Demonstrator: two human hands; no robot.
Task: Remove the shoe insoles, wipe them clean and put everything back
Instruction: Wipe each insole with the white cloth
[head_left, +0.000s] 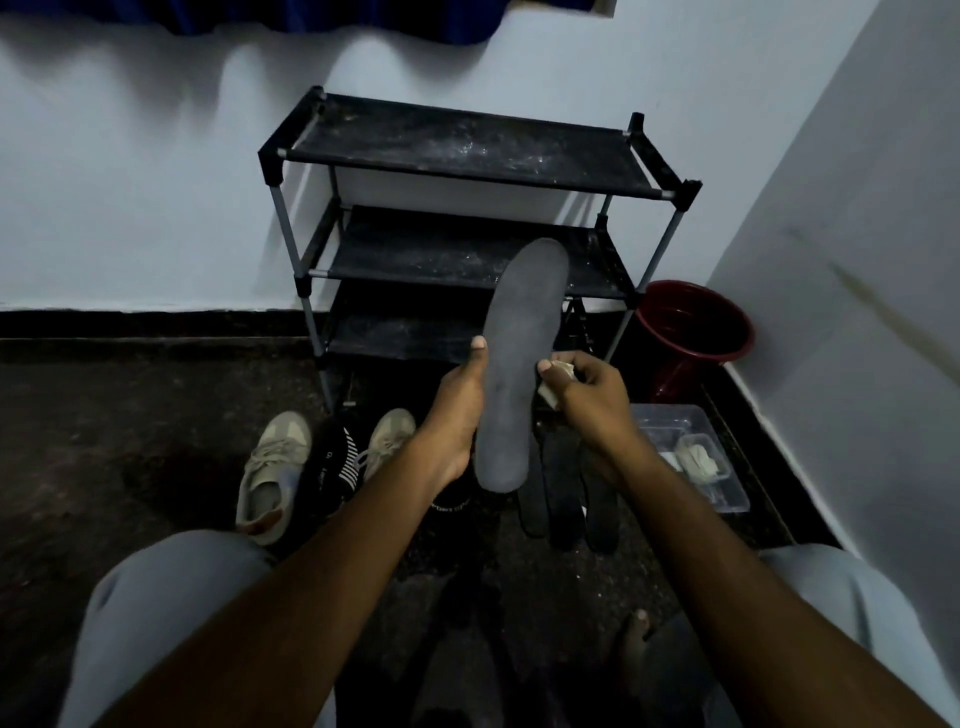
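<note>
Here we are on the floor facing the black three-tier shoe rack (467, 156), dusty on top, with a red bucket (696, 322) tucked in the corner to its right. Below that sits a clear plastic box (727, 488) holding some pale wads, spare wipes by the look of them. Over on the left we have a pair of beige sneakers (272, 467) with a black striped shoe (340, 460) between them. A few dark insoles (566, 483) lie side by side on the floor just under our wrists. And up in the middle is the one that counts: the grey insole (524, 353), held upright in front of the rack, toe end high. Our left hand (457, 410) is clamped round its lower half, thumb running up the left edge. Our right hand (592, 395) sits close by on the other side, pinching a small pale cloth (558, 379) against the insole's right edge at mid-length. Wiping is the job now, we reckon. We'd keep the left palm flat behind so the foam doesn't buckle, and draw long strokes from heel to toe. Turn the cloth to a fresh face once it greys, and don't skip the rim.
</note>
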